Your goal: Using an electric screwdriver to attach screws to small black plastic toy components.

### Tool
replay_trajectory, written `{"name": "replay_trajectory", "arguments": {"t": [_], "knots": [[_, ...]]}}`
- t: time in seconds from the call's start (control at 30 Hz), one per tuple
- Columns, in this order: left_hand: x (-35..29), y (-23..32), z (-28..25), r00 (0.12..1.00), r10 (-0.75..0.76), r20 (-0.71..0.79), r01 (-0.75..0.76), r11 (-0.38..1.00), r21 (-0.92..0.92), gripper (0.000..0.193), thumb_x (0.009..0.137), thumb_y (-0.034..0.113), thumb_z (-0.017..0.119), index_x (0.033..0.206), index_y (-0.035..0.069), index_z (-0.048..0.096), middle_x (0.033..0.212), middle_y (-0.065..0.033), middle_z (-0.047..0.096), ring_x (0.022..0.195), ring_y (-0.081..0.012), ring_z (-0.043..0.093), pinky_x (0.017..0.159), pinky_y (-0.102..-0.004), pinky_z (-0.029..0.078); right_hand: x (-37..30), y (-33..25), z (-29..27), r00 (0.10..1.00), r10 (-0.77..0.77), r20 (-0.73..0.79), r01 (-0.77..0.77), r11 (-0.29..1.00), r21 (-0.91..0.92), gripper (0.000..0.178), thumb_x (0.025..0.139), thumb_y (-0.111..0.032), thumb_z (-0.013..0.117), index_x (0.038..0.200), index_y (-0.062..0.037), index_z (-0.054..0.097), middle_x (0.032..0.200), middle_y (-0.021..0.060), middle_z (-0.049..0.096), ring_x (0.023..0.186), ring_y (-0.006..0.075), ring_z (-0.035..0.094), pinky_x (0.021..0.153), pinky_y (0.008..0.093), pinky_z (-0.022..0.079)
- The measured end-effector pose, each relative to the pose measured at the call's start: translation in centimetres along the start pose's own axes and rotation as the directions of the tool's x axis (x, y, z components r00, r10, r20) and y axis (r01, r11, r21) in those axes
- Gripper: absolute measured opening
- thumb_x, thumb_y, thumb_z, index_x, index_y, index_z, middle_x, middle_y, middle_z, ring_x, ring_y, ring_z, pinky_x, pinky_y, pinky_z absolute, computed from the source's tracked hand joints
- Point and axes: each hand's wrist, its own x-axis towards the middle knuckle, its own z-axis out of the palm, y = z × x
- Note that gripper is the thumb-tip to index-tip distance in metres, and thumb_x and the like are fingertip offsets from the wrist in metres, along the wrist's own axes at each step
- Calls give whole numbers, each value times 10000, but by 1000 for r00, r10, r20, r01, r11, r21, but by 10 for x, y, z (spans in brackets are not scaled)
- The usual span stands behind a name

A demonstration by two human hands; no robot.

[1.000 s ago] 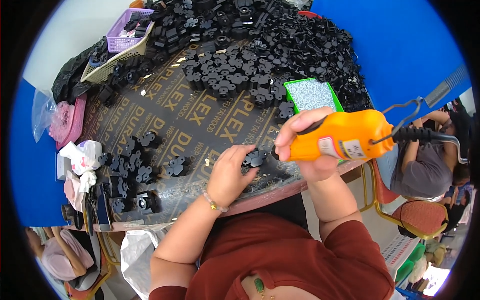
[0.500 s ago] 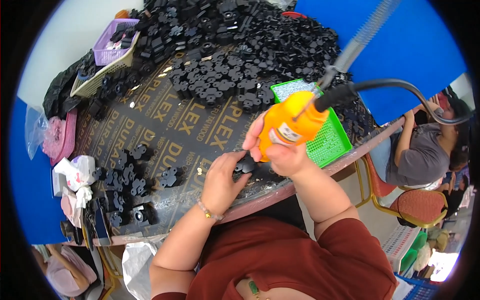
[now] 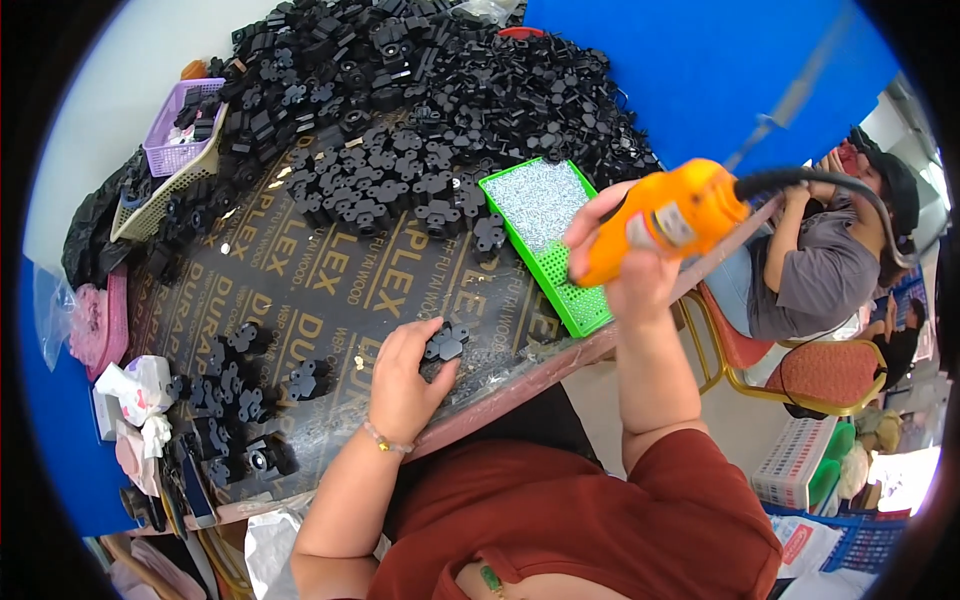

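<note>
My right hand (image 3: 643,283) is wrapped round an orange electric screwdriver (image 3: 712,190), held up over the right edge of a green perforated tray (image 3: 560,283). Small silvery screws (image 3: 535,200) fill the tray's far part; the near part of its floor shows bare. The screwdriver's tip is close to the tray, and I cannot make out whether a screw is on it. On the table near its front edge, my left hand (image 3: 405,372) grips a flat black plastic part (image 3: 447,342) with several lobes between thumb and fingers.
Black parts (image 3: 370,170) lie heaped across the far table. A smaller group (image 3: 232,390) sits left. Purple (image 3: 160,155) and cream (image 3: 135,222) baskets stand far left. A black cable (image 3: 840,178) runs from the screwdriver. Another person (image 3: 820,260) sits at the right.
My right hand has carried the screwdriver right, off the black part and over to the screw tray. My left hand stays with the part. The whole view has shifted somewhat.
</note>
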Motion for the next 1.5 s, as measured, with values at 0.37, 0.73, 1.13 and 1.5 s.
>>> {"name": "replay_trajectory", "arguments": {"t": [0.37, 0.73, 1.13, 1.5], "knots": [[2, 1, 1, 999, 17, 33, -17, 1000, 9, 526, 669, 58, 771, 1162, 29, 590, 1096, -148, 624, 1009, -337, 599, 899, -411, 476, -17, 30, -75, 976, -112, -186, 53, 954, -294, 629, 824, -565, 689, 1063, -6, 529, 789, 135, 633, 558, 161, 590, 524, 260, 479], [0, 0, -2, 993, -105, 49, 107, 993, -42, 478, 685, 128, 807, 1110, 20, 616, 1074, -149, 643, 1035, -335, 595, 912, -405, 475, -13, -16, -13, 988, -149, 37, 146, 987, 71, 736, 791, -683, 641, 1048, -11, 488, 827, 176, 622, 566, 186, 596, 483, 303, 509], [-2, -10, 1, 999, -11, 31, 15, 991, -134, 415, 687, 115, 781, 1057, 40, 609, 1012, -129, 646, 970, -330, 610, 870, -419, 476, -21, 23, 95, 912, 102, 397, -216, 943, 254, 704, 789, -680, 618, 1038, -34, 486, 854, 151, 632, 587, 138, 599, 547, 241, 514], [-6, -27, 19, 991, 58, -118, -75, 986, -149, 434, 670, 110, 793, 1041, 33, 582, 941, -147, 609, 903, -369, 587, 813, -449, 468, -24, 43, 113, 864, 276, 421, -412, 868, 278, 598, 731, -464, 830, 992, -27, 514, 853, 160, 640, 594, 151, 582, 554, 238, 493]]}}
